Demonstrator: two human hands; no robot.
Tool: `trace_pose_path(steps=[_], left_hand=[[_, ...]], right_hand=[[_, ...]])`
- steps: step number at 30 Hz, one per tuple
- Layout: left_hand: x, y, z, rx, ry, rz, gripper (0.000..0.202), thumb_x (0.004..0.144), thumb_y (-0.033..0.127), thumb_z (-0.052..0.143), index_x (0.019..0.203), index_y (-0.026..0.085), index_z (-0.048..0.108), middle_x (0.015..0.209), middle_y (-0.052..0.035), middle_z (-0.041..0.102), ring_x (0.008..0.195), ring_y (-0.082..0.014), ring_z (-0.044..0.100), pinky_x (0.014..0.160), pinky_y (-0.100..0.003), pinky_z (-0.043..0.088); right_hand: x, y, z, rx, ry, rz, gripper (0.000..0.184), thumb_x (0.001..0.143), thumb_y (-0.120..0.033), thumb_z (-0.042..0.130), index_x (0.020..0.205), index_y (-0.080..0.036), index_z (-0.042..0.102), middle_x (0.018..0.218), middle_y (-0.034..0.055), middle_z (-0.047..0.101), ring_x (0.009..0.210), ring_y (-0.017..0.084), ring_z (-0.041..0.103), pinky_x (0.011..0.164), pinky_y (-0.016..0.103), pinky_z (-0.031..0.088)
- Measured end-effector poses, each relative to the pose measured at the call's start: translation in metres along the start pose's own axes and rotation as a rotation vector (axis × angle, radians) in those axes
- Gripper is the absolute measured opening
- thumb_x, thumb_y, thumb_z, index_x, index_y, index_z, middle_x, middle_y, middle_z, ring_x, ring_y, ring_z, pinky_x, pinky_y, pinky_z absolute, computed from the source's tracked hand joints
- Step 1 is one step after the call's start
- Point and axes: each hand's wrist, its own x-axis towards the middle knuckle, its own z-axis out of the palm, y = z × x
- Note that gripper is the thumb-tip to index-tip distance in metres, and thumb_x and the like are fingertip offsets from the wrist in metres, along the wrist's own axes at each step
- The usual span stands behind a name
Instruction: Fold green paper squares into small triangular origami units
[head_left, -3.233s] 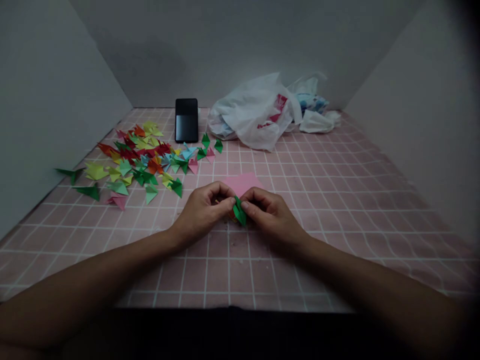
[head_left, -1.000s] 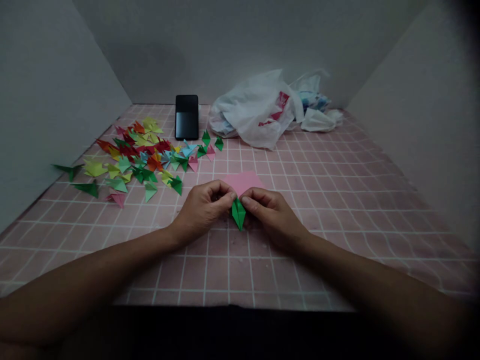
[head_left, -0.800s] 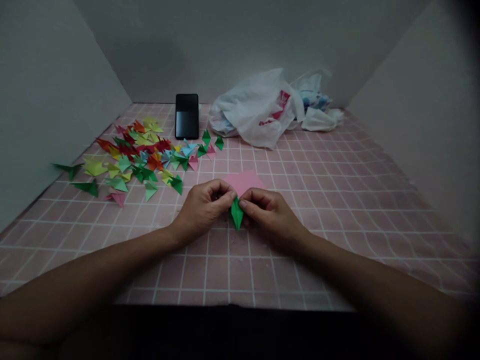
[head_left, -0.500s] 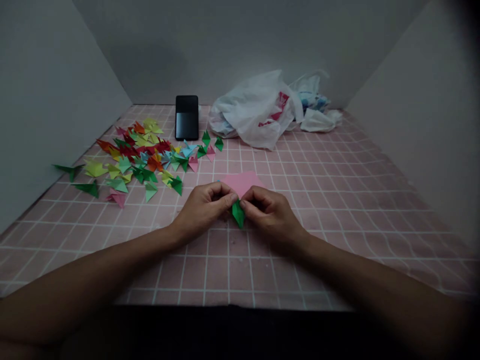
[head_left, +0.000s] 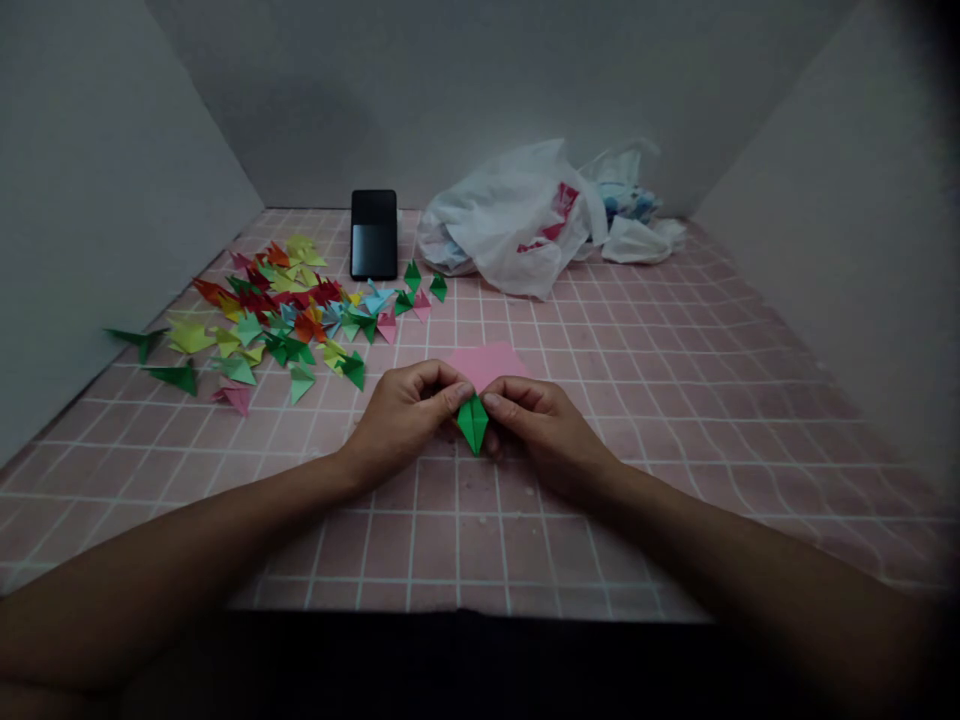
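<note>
A small folded green paper piece (head_left: 473,424) points down toward me between my two hands. My left hand (head_left: 405,415) pinches its upper left edge with thumb and forefinger. My right hand (head_left: 538,424) pinches its upper right edge the same way. Both hands rest on the pink grid mat (head_left: 660,400). Just behind my fingers lies a flat pink paper sheet (head_left: 487,362), partly hidden by them.
A heap of several folded paper pieces (head_left: 277,310) in green, red, yellow, blue and pink spreads over the left of the mat. A black phone (head_left: 373,235) stands at the back. White plastic bags (head_left: 525,220) lie at the back right. Grey walls close in on three sides.
The green piece has turned slightly between my fingers and now shows a flatter, downward-pointing face. My hands have stayed in the same spot.
</note>
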Motion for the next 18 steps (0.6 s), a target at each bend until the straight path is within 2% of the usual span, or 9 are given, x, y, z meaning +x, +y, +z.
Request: trace_pose_path(steps=[8, 12, 18], left_hand=[[-0.0012, 0.0005, 0.0006, 0.07, 0.021, 0.042, 0.019, 0.082, 0.034, 0.068, 0.075, 0.016, 0.065, 0.063, 0.0016, 0.06, 0.054, -0.0099, 0.052, 0.051, -0.022, 0.043], [-0.001, 0.002, 0.0017, 0.014, -0.011, -0.013, 0.017, 0.081, 0.033, 0.068, 0.078, 0.016, 0.065, 0.062, 0.0028, 0.06, 0.05, -0.0087, 0.051, 0.047, -0.021, 0.043], [0.0012, 0.0083, 0.0015, -0.002, -0.04, -0.112, 0.012, 0.076, 0.026, 0.069, 0.078, 0.015, 0.065, 0.064, 0.0027, 0.062, 0.049, -0.0077, 0.053, 0.047, -0.02, 0.044]], right_hand=[[-0.0004, 0.0008, -0.0006, 0.01, -0.026, 0.02, 0.029, 0.086, -0.044, 0.073, 0.075, -0.019, 0.062, 0.059, -0.0029, 0.059, 0.053, 0.01, 0.05, 0.054, 0.025, 0.039], [-0.0001, 0.0005, 0.0003, -0.039, -0.003, 0.012, 0.026, 0.087, -0.04, 0.07, 0.075, -0.019, 0.06, 0.059, -0.0036, 0.057, 0.053, 0.01, 0.048, 0.053, 0.025, 0.037], [-0.0003, -0.0052, 0.0001, -0.388, 0.113, -0.18, 0.022, 0.088, -0.031, 0.064, 0.07, -0.019, 0.059, 0.066, -0.0023, 0.054, 0.061, 0.011, 0.045, 0.055, 0.026, 0.034]])
